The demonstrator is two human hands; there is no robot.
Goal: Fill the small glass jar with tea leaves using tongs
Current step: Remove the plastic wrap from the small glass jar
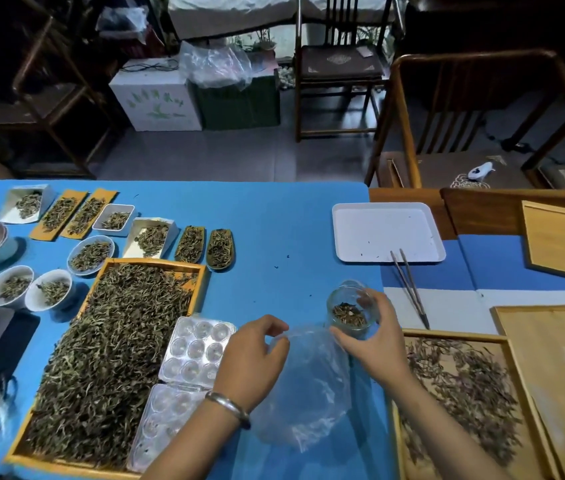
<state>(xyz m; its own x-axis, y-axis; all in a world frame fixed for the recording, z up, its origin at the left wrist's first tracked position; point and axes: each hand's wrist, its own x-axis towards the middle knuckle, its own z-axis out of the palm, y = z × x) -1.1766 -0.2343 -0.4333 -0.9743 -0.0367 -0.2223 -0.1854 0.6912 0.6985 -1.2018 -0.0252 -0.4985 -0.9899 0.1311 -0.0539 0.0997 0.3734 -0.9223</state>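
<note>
- Near the right edge of the blue worktop (274,220), our right hand (374,344) grips the small glass jar (352,308), fingers (366,301) curled around its rim and wall; a shallow layer of tea leaves (348,315) sits in its bottom.
- Our left hand (251,355) pinches the edge of a clear plastic bag (308,386) lying just beside the jar, its fingers curled onto the film.
- The tongs (409,285) lie unheld, right of the jar, their far ends resting on the white tray (388,209).
- We judge the filling barely begun: the jar looks mostly empty, and neither hand holds the tool.
- Next, we reckon, the jar should be set upright and one hand freed to take up the tongs by their joined near end.
- Leaves are at hand on both sides: the big wooden tray (115,341) to the left, and another wooden tray (464,386) near right, closer to the jar.
- Whether the bag belongs to this step we cannot tell.
</note>
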